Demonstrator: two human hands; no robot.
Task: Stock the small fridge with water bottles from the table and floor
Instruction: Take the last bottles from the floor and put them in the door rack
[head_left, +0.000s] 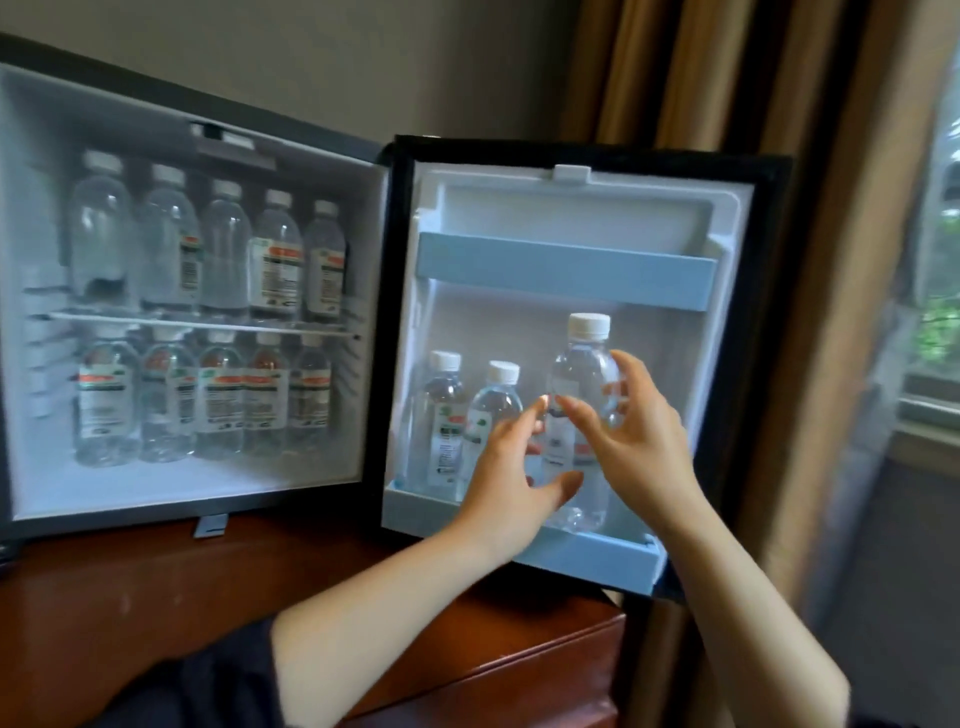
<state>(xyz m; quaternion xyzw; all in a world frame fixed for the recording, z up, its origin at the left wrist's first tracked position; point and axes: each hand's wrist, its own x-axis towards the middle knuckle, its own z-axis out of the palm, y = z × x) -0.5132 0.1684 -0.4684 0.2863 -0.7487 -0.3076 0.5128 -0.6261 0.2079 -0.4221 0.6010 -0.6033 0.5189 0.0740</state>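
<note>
The small fridge (363, 312) stands open on a wooden cabinet, its door (571, 208) swung out to the right. Several water bottles fill its upper shelf (223, 249) and several more its lower shelf (218, 400). In the door's bottom rack (597, 561) two white-capped bottles (441, 415) stand at the left. A third water bottle (582, 374) is upright to their right, its base at the rack's rim. My left hand (514, 478) grips its lower front and my right hand (639, 436) wraps its upper right side.
The door's upper rack (566, 270) holds nothing. The wooden cabinet top (130, 597) runs in front of the fridge, with a drawer front below on the right. Brown curtains (701, 67) hang behind the door, and a window (940, 260) is at the far right.
</note>
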